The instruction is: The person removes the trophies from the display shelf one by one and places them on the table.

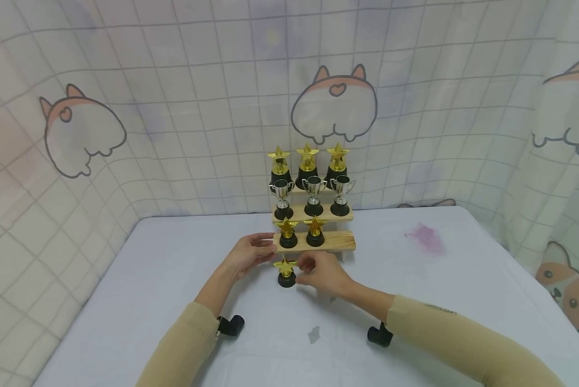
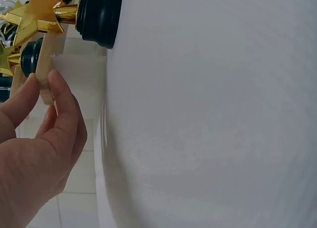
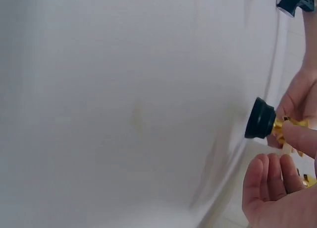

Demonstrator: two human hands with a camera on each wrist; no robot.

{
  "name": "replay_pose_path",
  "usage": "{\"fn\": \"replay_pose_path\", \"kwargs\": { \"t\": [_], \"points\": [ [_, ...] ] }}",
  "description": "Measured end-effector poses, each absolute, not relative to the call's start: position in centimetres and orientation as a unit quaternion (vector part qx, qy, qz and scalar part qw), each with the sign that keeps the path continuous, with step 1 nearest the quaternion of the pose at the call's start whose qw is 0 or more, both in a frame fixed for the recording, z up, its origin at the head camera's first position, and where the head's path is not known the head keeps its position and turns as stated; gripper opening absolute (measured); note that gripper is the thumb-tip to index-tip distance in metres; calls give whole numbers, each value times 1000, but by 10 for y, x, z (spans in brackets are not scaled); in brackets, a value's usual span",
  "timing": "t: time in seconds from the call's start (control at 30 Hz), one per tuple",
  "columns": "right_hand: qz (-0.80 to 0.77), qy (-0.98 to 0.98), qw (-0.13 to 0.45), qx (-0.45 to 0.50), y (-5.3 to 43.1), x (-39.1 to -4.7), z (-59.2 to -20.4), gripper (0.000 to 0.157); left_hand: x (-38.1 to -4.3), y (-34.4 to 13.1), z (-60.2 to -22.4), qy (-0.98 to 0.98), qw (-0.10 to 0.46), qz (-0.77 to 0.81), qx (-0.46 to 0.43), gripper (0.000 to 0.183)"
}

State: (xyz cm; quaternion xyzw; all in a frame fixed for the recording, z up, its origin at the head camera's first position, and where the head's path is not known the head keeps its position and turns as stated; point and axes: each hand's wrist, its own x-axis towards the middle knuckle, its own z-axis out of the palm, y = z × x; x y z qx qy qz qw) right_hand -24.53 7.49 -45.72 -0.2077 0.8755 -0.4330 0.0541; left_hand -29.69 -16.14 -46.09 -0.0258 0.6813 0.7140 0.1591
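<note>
A small gold star trophy (image 1: 286,273) with a black base stands on the white table in front of a wooden tiered stand. My right hand (image 1: 324,273) is at its right side, fingers loosely bent and fingertips right beside it. In the right wrist view, a finger of that hand overlaps the trophy (image 3: 262,120) at its gold part, with a gap between thumb and other fingers. My left hand (image 1: 248,255) pinches the left end of the lowest wooden shelf (image 1: 340,241), thumb above and fingers beneath. Two star trophies (image 1: 315,232) stand on that shelf.
Higher on the stand are silver cup trophies (image 1: 313,196), with taller gold star trophies (image 1: 307,166) on the top tier behind them. A patterned white curtain (image 1: 212,118) hangs behind the table (image 1: 173,279). A pink stain (image 1: 427,238) marks the cloth at right.
</note>
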Motion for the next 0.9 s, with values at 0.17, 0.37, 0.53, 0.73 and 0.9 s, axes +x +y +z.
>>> {"fn": "replay_pose_path", "kwargs": {
  "t": [0.17, 0.37, 0.53, 0.73, 0.9],
  "points": [
    [-460, 867, 51, -188, 93, -243, -449, 21, -299, -158, -462, 687, 160, 707, -34, 51],
    [-475, 866, 10, -154, 111, -247, -438, 16, -297, -159, -460, 686, 164, 707, -48, 51],
    [-486, 863, -37, -131, 122, -257, -430, 27, -297, -160, -460, 683, 166, 710, -50, 51],
    [-488, 865, -41, -111, 124, -268, -428, 40, -298, -160, -458, 680, 170, 711, -48, 51],
    [-485, 866, -33, -115, 120, -275, -429, 43, -298, -160, -459, 679, 169, 713, -51, 50]
  ]
}}
